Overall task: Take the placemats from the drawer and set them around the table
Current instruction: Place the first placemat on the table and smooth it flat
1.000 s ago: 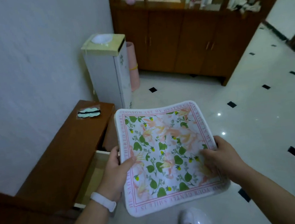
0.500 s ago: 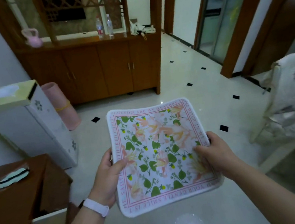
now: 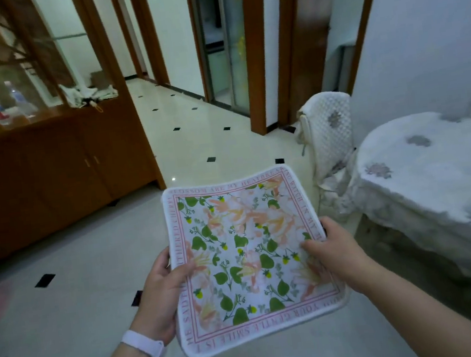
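Note:
I hold a square floral placemat, white with green leaves, pink flowers and a pink lettered border, flat in front of me above the floor. My left hand grips its left edge, thumb on top. My right hand grips the right edge, thumb lying on the print. The table, covered with a white embroidered cloth, stands at the right, a short way beyond the mat. Whether more mats lie under the top one cannot be told. The drawer is out of view.
A chair with a white cover stands at the table's near left corner. A wooden cabinet with bottles on top fills the left. A glossy tiled floor runs to a hallway with doorways behind.
My view has swung right, away from the drawer and the wooden sideboard, so the table and chair have come into sight. Both hands keep the same hold on the placemat.

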### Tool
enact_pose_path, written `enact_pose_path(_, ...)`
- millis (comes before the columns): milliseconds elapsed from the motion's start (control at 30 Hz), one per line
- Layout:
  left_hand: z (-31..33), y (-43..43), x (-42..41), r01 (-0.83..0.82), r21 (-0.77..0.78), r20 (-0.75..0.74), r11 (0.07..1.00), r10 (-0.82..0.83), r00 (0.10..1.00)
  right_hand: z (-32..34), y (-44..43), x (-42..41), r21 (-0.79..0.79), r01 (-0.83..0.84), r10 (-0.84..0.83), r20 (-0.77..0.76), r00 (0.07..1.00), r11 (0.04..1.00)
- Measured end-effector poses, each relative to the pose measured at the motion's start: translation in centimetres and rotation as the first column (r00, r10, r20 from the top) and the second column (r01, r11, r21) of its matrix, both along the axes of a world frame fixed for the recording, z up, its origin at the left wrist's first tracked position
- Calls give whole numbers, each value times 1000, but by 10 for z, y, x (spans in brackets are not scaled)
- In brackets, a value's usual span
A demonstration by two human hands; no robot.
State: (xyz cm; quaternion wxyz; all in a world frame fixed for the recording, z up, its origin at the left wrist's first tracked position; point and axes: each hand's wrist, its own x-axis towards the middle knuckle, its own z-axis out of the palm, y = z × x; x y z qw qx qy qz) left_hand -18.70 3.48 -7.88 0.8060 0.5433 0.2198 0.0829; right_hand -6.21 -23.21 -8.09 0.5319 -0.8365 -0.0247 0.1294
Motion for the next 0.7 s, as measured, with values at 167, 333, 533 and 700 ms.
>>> enact_pose_path(167,-8,-25,93,118,7,-17,993,-118,993,-12,-41,49,14,144,-143,-47,989,989)
enact_pose_path(333,-31,-30,190,260,-14,-47,965,-260,964,-32,-53,105,-30,296,-298,-85,951,955)
enact_pose_path(533,-51,-21,325,423,-107,-51,900,-430,901,-40,-44,183,-75,478,-483,-87,871,875)
enact_pose_path(700,-50,-24,432,588,-111,-41,802,-594,803,-34,-38,232,-67,619,-623,-87,777,782)
